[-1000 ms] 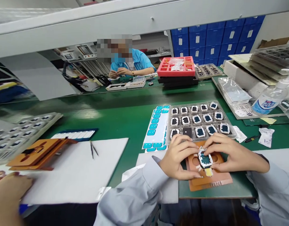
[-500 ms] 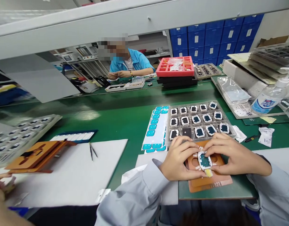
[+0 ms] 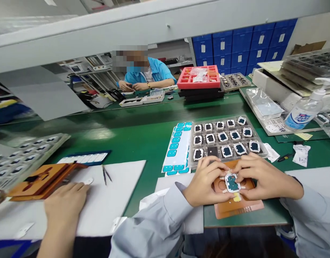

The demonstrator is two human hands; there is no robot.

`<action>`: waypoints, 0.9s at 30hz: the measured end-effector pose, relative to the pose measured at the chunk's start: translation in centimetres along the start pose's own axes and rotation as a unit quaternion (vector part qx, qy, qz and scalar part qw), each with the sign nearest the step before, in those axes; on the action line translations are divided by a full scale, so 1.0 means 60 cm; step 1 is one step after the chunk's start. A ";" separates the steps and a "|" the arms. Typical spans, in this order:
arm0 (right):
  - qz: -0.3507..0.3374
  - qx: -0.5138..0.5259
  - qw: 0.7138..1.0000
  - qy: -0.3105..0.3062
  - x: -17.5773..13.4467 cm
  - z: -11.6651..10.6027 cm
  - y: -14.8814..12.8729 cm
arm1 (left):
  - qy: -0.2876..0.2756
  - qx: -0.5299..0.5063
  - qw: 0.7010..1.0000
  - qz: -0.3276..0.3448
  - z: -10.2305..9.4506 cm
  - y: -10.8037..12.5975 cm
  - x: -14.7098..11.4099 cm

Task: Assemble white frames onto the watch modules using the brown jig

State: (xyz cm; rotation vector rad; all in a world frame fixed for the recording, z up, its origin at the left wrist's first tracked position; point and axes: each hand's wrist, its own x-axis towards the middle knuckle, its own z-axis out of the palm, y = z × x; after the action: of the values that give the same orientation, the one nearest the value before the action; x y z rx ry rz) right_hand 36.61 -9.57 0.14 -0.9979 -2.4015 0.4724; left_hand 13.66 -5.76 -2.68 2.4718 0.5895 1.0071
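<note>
A small white-framed housing with a green circuit board inside (image 3: 233, 183) is held between both hands, above an orange jig plate (image 3: 236, 209). My left hand (image 3: 208, 183) pinches its left side with fingers and thumb. From the other side, my right hand (image 3: 267, 179) grips it, a fingertip at the upper right of the board and the thumb near the lower edge. A yellow piece (image 3: 237, 197) shows just below the housing. Just behind my hands, a clear tray (image 3: 192, 157) carries rows of similar white-framed housings, with one pocket showing only its dark bottom.
Turquoise sticker sheets (image 3: 173, 147) lie left of the tray. A co-worker's hand (image 3: 65, 204) rests on a white mat (image 3: 122, 200) beside tweezers (image 3: 106, 174) and an orange fixture (image 3: 38, 179). A pump bottle (image 3: 301, 113) stands right. Across the bench sits another person (image 3: 156, 73).
My hands still hold the housing, its angle slightly shifted. At left, the co-worker's hand has moved right onto the white mat, near a small white piece now visible there.
</note>
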 end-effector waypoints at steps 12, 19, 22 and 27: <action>-0.044 0.160 0.986 0.006 0.006 -0.012 0.013 | -0.015 -0.053 0.998 0.018 0.002 -0.014 -0.002; -0.020 0.241 0.970 0.032 0.010 -0.001 0.020 | 0.034 -0.045 0.998 0.020 0.004 -0.014 -0.002; 0.043 0.282 0.956 0.063 0.014 0.009 0.016 | 0.044 -0.057 0.997 -0.021 0.002 -0.014 -0.004; 0.153 0.455 0.875 0.062 0.016 0.026 0.020 | 0.027 -0.084 0.995 -0.049 0.003 -0.014 -0.004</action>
State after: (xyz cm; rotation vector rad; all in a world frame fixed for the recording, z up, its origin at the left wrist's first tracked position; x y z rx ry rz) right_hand 35.81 -8.28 -1.41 -0.8898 -1.5622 1.4267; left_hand 13.42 -5.24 -3.37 2.2539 0.6117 1.0417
